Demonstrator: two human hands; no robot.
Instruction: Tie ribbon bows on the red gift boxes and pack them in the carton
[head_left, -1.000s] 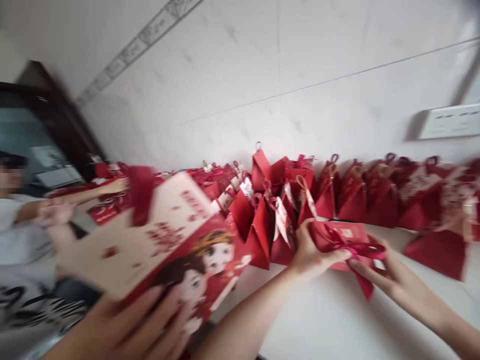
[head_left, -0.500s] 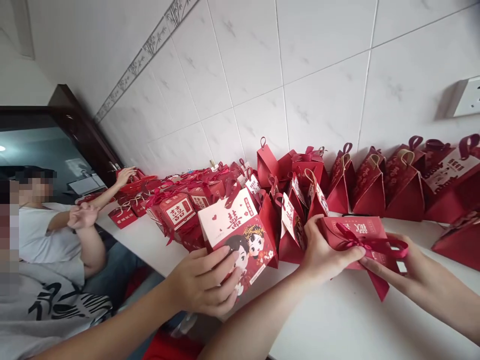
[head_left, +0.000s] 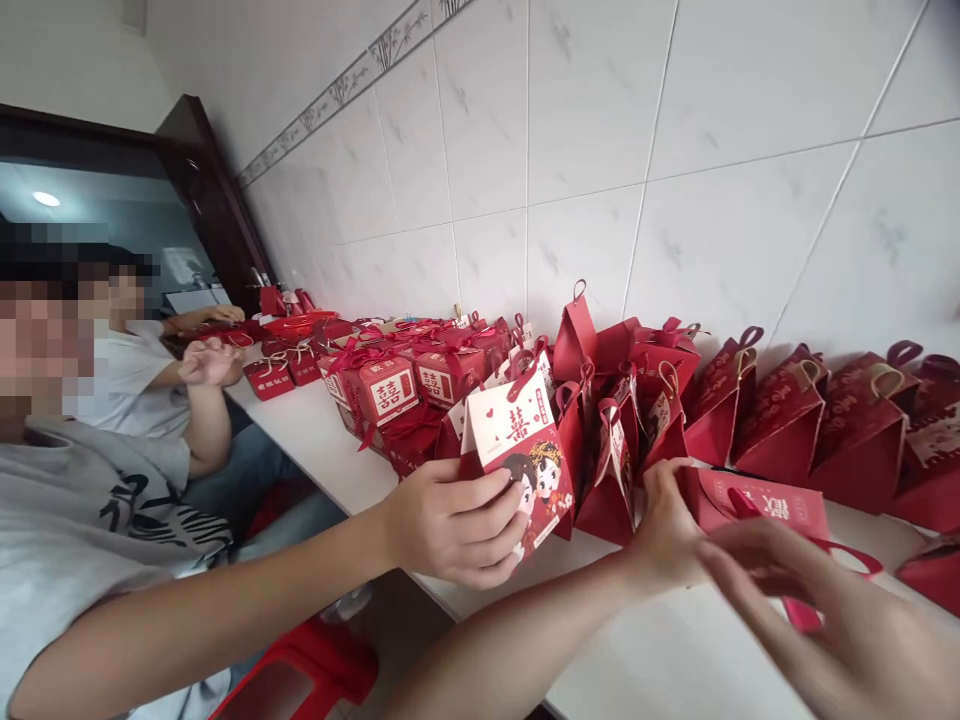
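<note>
My left hand (head_left: pixel 667 530) grips the left end of a red gift box (head_left: pixel 784 503) with a ribbon and white characters. My right hand (head_left: pixel 817 610), blurred, is in front of the box with its fingers apart, and partly covers the magenta ribbon (head_left: pixel 802 612). To the left, a co-worker's hand (head_left: pixel 461 520) holds a tall white-and-red gift box (head_left: pixel 529 430) printed with a cartoon couple. Behind my hands stand several peaked red boxes (head_left: pixel 720 400) with ribbon loops.
A white table (head_left: pixel 645 660) runs along a tiled wall (head_left: pixel 585 150). Many red boxes (head_left: pixel 382 390) with bows crowd its far part. Two people sit at the left side, one with a raised hand (head_left: pixel 208 362). A red stool (head_left: pixel 322 665) is below the table edge.
The view has swung left. My right hand has come off the ribbon bow toward me, while my left hand stays on the box. The co-worker's box now stands more upright beside the others.
</note>
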